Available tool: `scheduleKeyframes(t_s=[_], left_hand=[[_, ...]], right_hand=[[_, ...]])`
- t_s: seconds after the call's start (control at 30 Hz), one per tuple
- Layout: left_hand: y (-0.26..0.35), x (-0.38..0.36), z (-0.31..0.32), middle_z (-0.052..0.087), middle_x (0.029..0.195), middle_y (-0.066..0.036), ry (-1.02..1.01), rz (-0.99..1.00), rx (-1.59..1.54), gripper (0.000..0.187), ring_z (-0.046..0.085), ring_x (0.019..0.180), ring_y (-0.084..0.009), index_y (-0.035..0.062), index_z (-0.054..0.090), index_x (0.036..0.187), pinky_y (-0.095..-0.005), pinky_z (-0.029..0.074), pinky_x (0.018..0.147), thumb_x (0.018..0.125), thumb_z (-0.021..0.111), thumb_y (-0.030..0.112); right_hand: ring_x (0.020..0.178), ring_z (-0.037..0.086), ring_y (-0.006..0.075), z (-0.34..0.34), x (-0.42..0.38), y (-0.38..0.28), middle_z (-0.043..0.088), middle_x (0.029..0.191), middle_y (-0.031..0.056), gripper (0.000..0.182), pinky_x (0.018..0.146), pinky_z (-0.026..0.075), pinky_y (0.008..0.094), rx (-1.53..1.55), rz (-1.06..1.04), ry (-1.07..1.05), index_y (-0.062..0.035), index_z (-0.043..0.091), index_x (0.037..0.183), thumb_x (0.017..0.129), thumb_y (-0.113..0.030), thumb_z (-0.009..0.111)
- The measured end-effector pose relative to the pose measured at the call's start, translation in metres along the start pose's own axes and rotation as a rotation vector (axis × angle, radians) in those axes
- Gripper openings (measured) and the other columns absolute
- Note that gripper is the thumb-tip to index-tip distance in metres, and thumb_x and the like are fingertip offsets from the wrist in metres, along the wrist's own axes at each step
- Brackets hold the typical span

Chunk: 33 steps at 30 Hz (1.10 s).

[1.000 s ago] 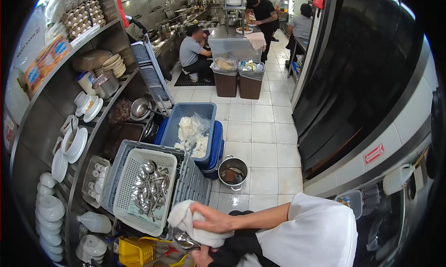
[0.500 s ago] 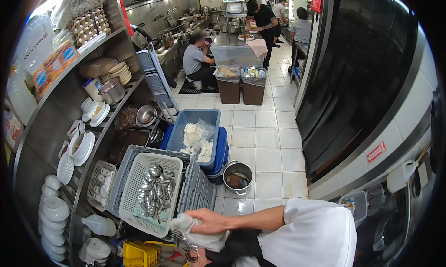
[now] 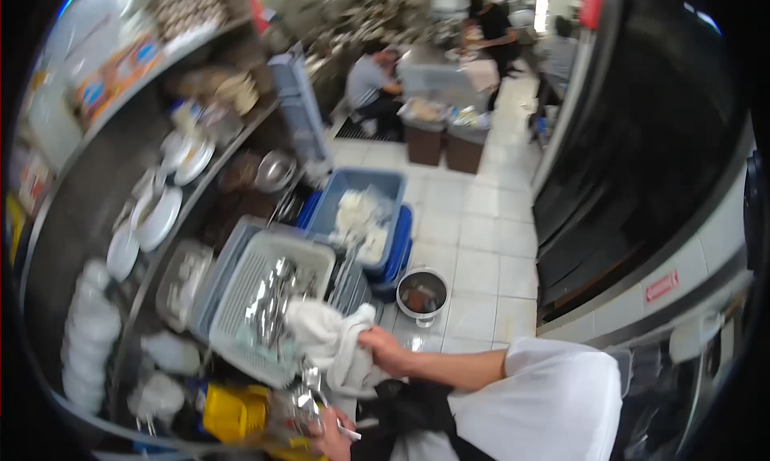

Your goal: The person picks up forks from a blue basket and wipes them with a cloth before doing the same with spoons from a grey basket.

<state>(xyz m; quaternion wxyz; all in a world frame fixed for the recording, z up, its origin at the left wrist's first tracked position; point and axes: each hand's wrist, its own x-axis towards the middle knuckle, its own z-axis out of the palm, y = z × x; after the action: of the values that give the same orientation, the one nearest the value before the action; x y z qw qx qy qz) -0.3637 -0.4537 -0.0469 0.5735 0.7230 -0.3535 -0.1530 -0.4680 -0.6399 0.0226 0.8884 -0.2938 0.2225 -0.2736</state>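
Note:
My right hand (image 3: pixel 387 352) is closed on a white cloth (image 3: pixel 330 337), which hangs over the near side of the basket. Lower down, my left hand (image 3: pixel 330 435) is wrapped round a bunch of metal cutlery (image 3: pixel 305 401), smeared by motion; forks showed among it a moment earlier. Left of the cloth, a light plastic basket (image 3: pixel 233 289) holds a heap of spoons and other cutlery (image 3: pixel 273 301). It rests on grey stacked crates (image 3: pixel 210 285).
A blue tub (image 3: pixel 393 190) with white contents stands behind the basket, a metal pot (image 3: pixel 423 294) on the tiled floor beside it. Shelves of white dishes (image 3: pixel 155 218) line the left. A yellow bin (image 3: pixel 233 411) sits below. Further back, a person (image 3: pixel 373 80) crouches near brown bins (image 3: pixel 425 140).
The view has swung, shifting the scene to the right and blurring it. My right hand has drawn away from the cutlery in my left hand, and the cloth is now spread more loosely.

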Motion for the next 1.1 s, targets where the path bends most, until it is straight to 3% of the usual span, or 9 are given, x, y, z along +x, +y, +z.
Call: scheduleKeyframes(t_s=[0.07,0.13,0.2,0.4,0.47,0.63,0.73,0.9,1.1], left_hand=[[0.086,0.009,0.003,0.059,0.072,-0.002,0.111,-0.667,-0.483,0.008,0.056,0.062,-0.0099,0.0029,0.062,0.086,-0.0206,0.043,0.053,0.085,0.061,0.011],[0.085,0.014,-0.006,0.063,0.071,-0.006,-0.11,-0.638,-0.462,0.013,0.055,0.054,-0.0107,-0.0022,0.062,0.087,-0.0218,0.043,0.051,0.085,0.062,0.011],[0.081,0.008,0.001,0.065,0.071,-0.011,0.003,-0.595,-0.546,0.018,0.056,0.051,-0.0129,-0.0041,0.062,0.087,-0.024,0.043,0.05,0.086,0.063,0.014],[0.074,0.0,-0.005,0.066,0.074,-0.015,0.039,-0.548,-0.468,0.023,0.058,0.053,-0.0157,-0.0064,0.061,0.089,-0.0277,0.046,0.053,0.088,0.062,0.016],[0.061,-0.006,-0.004,0.066,0.075,-0.016,0.084,-0.514,-0.485,0.023,0.059,0.055,-0.0162,-0.0066,0.061,0.092,-0.0277,0.047,0.053,0.089,0.06,0.017],[0.056,-0.009,-0.014,0.066,0.083,-0.018,0.18,-0.623,-0.618,0.027,0.057,0.054,-0.0156,-0.0059,0.056,0.106,-0.0257,0.047,0.052,0.091,0.055,0.016],[0.055,-0.006,-0.026,0.066,0.089,-0.02,0.298,-0.63,-0.726,0.028,0.055,0.052,-0.0153,-0.0041,0.055,0.109,-0.0257,0.046,0.049,0.091,0.055,0.018],[0.041,-0.007,-0.04,0.063,0.078,-0.014,0.476,-0.622,-0.715,0.02,0.05,0.051,-0.0129,-0.0014,0.058,0.099,-0.0235,0.04,0.046,0.088,0.06,0.016],[0.044,-0.001,-0.029,0.058,0.068,-0.006,0.306,-0.622,-0.731,0.011,0.047,0.051,-0.0098,0.0029,0.061,0.088,-0.0224,0.035,0.046,0.087,0.061,0.014]], right_hand=[[0.109,0.05,0.0139,-0.013,-0.011,0.038,0.052,0.121,0.003,0.05,0.091,0.042,0.0308,-0.168,0.119,-0.274,-0.0057,0.044,0.127,0.082,-0.02,0.059],[0.087,0.06,0.0134,-0.003,0.005,0.049,0.062,0.101,0.0072,0.028,0.074,0.05,0.029,-0.485,0.043,-0.191,-0.0021,0.054,0.112,0.086,-0.011,0.051],[0.075,0.063,0.0155,0.01,0.018,0.032,0.065,0.089,0.0083,0.022,0.067,0.051,0.0277,-0.315,0.064,-0.136,0.0006,0.059,0.104,0.088,-0.01,0.046],[0.074,0.064,0.0179,0.023,0.014,0.037,0.065,0.091,0.0102,0.023,0.064,0.051,0.0295,-0.171,0.217,0.058,0.0015,0.059,0.103,0.089,-0.009,0.045],[0.079,0.06,0.0141,0.021,-0.012,0.057,0.063,0.094,0.0085,0.022,0.068,0.049,0.0289,-0.27,0.463,-0.255,-0.0002,0.059,0.104,0.087,-0.011,0.05],[0.08,0.062,0.0174,0.022,0.061,0.051,0.065,0.091,0.0102,0.04,0.071,0.05,0.0315,-1.008,0.34,-0.32,0.0034,0.062,0.104,0.081,-0.03,0.061],[0.077,0.063,0.0184,0.03,0.108,0.049,0.064,0.092,0.0128,0.042,0.068,0.051,0.0316,-0.644,0.282,-0.116,0.0051,0.056,0.11,0.086,-0.029,0.057],[0.091,0.064,0.0223,-0.004,0.098,0.052,0.062,0.104,0.0123,0.037,0.08,0.054,0.0353,0.012,0.593,-0.238,0.0003,0.05,0.117,0.093,-0.027,0.049],[0.091,0.061,0.0164,0.039,0.042,0.083,0.061,0.103,0.0085,0.035,0.08,0.052,0.0326,-0.404,0.321,-0.473,-0.0037,0.048,0.119,0.085,-0.007,0.057]])
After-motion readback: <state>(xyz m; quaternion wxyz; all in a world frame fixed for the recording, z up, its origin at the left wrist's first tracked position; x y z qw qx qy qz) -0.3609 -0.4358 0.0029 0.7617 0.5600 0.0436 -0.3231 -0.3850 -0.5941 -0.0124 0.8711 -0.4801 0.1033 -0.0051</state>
